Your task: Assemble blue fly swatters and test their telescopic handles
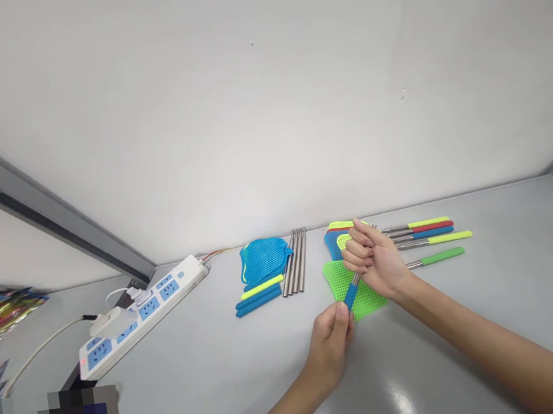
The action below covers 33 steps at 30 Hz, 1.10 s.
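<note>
My left hand (pixel 329 341) is closed around the lower part of a blue handle grip (pixel 351 296). A metal rod (pixel 357 278) runs from that grip up into my closed right hand (pixel 376 258), which hides its upper end. Under and beside my hands lies a green fly swatter (pixel 343 283) with a mesh head. Behind my right hand, several fly swatters with yellow, red and blue handles lie side by side, one of them with a red handle (pixel 433 226). Their heads are partly covered by my fingers.
To the left lie stacked blue swatter heads (pixel 265 260), several bare metal rods (pixel 298 265), a yellow grip (pixel 263 286) and blue grips (pixel 258 300). Further left is a power strip (pixel 143 317) with plugs and cables. A white wall (pixel 272 133) borders the grey table (pixel 203 390).
</note>
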Motion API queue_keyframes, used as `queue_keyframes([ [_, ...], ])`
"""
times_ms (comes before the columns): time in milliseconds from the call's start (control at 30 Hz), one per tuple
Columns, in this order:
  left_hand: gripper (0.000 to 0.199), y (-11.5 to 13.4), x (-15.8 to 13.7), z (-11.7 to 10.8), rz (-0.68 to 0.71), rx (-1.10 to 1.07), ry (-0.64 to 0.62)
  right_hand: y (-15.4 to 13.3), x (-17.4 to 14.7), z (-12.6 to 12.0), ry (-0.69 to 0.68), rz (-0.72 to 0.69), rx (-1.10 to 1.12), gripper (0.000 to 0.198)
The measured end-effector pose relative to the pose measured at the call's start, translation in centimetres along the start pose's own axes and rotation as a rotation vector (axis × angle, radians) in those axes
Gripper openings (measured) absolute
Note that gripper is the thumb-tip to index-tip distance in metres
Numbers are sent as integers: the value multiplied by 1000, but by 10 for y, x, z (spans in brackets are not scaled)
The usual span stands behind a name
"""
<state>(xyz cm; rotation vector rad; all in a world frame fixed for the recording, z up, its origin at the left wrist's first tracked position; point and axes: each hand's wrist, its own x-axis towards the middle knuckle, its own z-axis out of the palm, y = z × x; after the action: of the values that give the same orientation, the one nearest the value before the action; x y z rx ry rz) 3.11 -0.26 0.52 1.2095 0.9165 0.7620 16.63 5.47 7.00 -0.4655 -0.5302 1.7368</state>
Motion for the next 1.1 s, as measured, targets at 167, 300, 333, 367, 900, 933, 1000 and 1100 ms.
queue_keyframes([
  [167, 39, -2, 1, 0, 8, 13, 21, -1, 0, 0, 9, -4, -32, 41],
  [300, 36, -5, 4, -1, 45, 52, 59, -1, 1, -2, 13, -11, -30, 41],
  [333, 35, -5, 4, -1, 50, 63, 70, -1, 1, -2, 13, -12, -28, 41],
  [367, 34, -5, 4, -2, 52, 72, 79, -1, 1, -2, 14, -13, -27, 41],
  [900, 31, 1, -3, 5, 194, 245, 298, 6, -3, 3, 210, -118, -96, 44],
  [933, 31, 1, -3, 6, 202, 250, 306, 6, -4, 3, 221, -131, -103, 44],
  [1000, 31, 0, -4, 7, 214, 261, 318, 7, -5, 4, 238, -156, -120, 44],
  [1100, 31, -1, -4, 7, 232, 278, 338, 9, -8, 5, 248, -187, -136, 44],
])
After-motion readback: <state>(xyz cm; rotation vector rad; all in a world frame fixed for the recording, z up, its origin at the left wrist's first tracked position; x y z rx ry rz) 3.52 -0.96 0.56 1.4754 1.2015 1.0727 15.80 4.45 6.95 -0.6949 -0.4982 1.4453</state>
